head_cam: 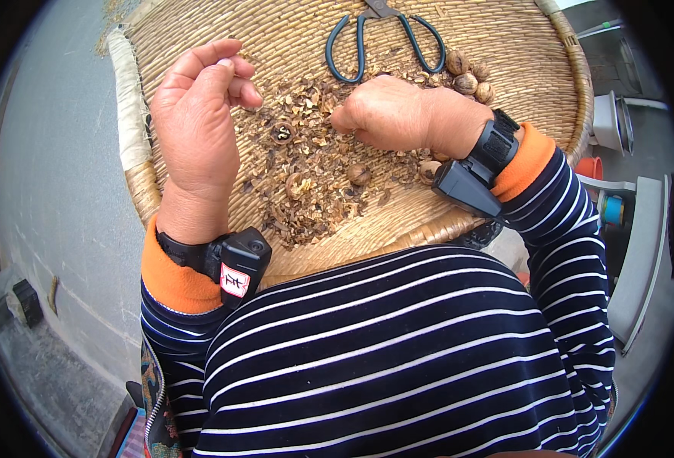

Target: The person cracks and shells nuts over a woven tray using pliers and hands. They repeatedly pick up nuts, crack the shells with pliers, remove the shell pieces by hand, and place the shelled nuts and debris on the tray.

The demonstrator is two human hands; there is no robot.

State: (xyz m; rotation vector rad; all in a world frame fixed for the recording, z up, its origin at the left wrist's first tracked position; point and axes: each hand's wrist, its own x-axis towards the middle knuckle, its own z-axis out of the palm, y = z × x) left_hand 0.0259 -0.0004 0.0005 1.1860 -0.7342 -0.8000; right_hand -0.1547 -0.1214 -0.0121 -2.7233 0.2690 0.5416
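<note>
My left hand (199, 109) is raised over the left part of a woven wicker tray (520, 51), thumb and fingers bent together. A small brown walnut piece (249, 56) shows at its fingertips, mostly hidden behind them. Over the shell fragments (314, 151), my right hand (391, 111) points its curled fingers down and left; what lies under them is hidden. Between the hands sits a half walnut shell (282, 133) with its dark inside facing up. Closer to my body are a whole walnut (359, 174) and a broken walnut (298, 186).
Dark-handled scissors (359, 48) lie at the tray's far side. Several whole walnuts (465, 83) cluster beyond my right wrist, and another walnut (429, 170) lies by the wrist device (467, 186). A cloth-wrapped rim (128, 103) edges the tray's left. Grey floor (62, 160) surrounds it.
</note>
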